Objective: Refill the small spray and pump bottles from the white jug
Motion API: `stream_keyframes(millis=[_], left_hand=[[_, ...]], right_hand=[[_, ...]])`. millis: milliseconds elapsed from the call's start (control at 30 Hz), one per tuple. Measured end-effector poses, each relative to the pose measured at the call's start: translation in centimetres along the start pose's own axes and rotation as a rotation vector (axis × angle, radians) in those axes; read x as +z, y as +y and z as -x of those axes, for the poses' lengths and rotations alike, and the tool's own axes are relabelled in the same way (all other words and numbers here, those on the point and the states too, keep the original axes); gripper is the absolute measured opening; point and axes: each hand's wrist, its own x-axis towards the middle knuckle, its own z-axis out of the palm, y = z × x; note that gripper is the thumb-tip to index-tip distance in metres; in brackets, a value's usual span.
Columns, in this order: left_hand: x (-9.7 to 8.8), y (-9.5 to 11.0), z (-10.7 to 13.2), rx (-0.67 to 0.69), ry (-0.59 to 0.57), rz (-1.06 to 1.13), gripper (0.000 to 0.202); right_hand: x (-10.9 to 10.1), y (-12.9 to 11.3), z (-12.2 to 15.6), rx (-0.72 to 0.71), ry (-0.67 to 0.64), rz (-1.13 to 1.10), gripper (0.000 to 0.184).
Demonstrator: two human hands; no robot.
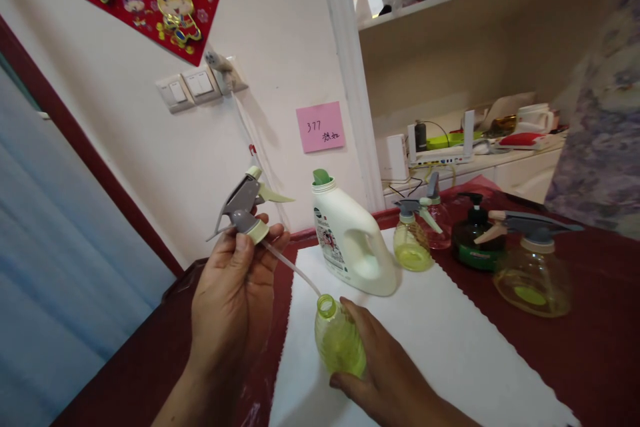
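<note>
My left hand [233, 297] is closed around a grey and pale-yellow spray trigger head [246, 207], lifted above the table. Its thin clear dip tube [293, 268] slants down to the open mouth of a small yellow-green plastic bottle [339, 340]. My right hand [387, 373] wraps that bottle from the right and holds it tilted on the white cloth [450, 347]. Just behind the bottle a white detergent jug [350, 240] with a green cap stands upright.
On the dark red table [600, 320] stand a small yellow spray bottle [411, 240], a reddish spray bottle [437, 213], a dark green pump bottle [475, 237] and a clear amber spray bottle [533, 267]. Behind are the wall with switches [190, 88], a pink note [320, 127] and cluttered shelves [475, 140].
</note>
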Motion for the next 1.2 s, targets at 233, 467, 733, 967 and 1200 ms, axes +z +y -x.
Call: stream_keyframes(millis=[233, 467, 733, 967, 1200], left_hand=[[-0.2, -0.5, 1.4, -0.061, -0.011, -0.025, 0.014], [-4.5, -4.9, 4.0, -0.353, -0.122, -0.235, 0.025], [-6.3, -6.3, 5.7, -0.424, -0.235, -0.383, 0.025], [-6.1, -6.6, 5.7, -0.388, -0.274, -0.41, 0.025], [-6.0, -7.3, 6.0, -0.29, -0.306, -0.495, 0.029]], right_hand=[[0.3, 0.3, -0.1, -0.022, 0.027, -0.012, 0.094], [0.5, 0.5, -0.1, -0.021, 0.026, -0.009, 0.095], [0.1, -0.1, -0.1, -0.015, 0.021, -0.022, 0.093], [0.0, -0.1, -0.1, -0.02, 0.015, -0.035, 0.094], [-0.1, -0.1, 0.0, -0.03, 0.009, -0.055, 0.092]])
